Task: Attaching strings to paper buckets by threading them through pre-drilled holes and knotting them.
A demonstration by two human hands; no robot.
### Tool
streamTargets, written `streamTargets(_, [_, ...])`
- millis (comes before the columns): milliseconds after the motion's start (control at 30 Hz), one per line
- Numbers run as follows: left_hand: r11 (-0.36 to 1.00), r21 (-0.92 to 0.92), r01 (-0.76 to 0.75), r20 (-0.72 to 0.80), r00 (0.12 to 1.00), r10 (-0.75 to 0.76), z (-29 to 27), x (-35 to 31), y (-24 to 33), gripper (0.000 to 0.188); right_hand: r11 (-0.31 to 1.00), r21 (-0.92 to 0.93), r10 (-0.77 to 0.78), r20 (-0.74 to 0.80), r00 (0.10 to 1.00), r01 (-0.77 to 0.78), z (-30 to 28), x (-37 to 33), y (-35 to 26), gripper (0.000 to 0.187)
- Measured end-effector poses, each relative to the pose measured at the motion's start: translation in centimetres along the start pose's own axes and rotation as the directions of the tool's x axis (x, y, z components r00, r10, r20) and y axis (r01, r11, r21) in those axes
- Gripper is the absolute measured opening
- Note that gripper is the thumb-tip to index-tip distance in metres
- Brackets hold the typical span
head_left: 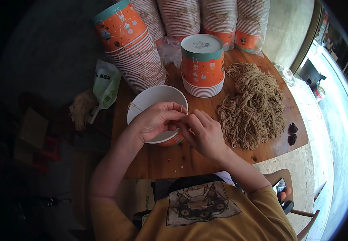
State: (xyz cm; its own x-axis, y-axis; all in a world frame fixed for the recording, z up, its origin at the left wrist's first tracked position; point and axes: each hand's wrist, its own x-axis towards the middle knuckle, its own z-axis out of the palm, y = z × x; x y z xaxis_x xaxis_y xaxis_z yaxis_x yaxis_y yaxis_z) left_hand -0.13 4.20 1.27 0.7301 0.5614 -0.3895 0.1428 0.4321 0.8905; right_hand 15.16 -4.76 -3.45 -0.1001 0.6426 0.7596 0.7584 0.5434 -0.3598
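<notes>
In front of me a paper bucket (158, 95) stands mouth up, white inside with an orange and teal outside. A thin tan cord (132, 105) shows at the left part of its rim. My left hand (158, 119) reaches over the bucket's mouth, thumb and fingers pinched at the right part of the rim. My right hand (204, 134) meets it there from outside, its fingers also closed. A bit of cord seems to show at the joined fingertips, though most of it is hidden. Right of my hands lies a large heap of tan cords (254, 106).
A short stack of upside-down buckets (203, 68) stands behind my right hand. Left of it leans a tall stack of buckets (131, 46) with cords. Plastic-wrapped stacks (219, 22) line the back. Two dark pieces (292, 133) lie near the wooden table's (153, 170) right edge.
</notes>
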Motion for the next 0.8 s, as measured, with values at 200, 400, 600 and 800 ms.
streamTargets(200, [0.997, 0.029, -0.078, -0.044, 0.996, 0.079, 0.5, -0.2, -0.1, 0.010, 0.969, 0.228, 0.078, 0.075, 0.994, -0.093, -1.0, 0.4, 0.1, 0.014])
streamTargets(400, [0.982, 0.130, -0.140, -0.085, 0.985, 0.151, 0.9, -0.2, 0.0, 0.011, 0.935, 0.313, 0.121, 0.154, 0.981, -0.165, -3.2, 2.8, 2.7, 0.019])
streamTargets(600, [0.980, 0.122, -0.157, -0.093, 0.981, 0.169, 0.8, 0.0, -0.2, 0.026, 0.970, 0.139, -0.227, 0.253, 0.940, 0.197, -3.2, 4.7, 3.6, 0.023])
streamTargets(800, [0.988, 0.027, -0.154, -0.103, 0.982, 0.156, 1.0, -0.1, -0.1, 0.048, 0.937, 0.159, -0.346, 0.307, 0.887, 0.311, -3.7, 5.7, 4.4, 0.016])
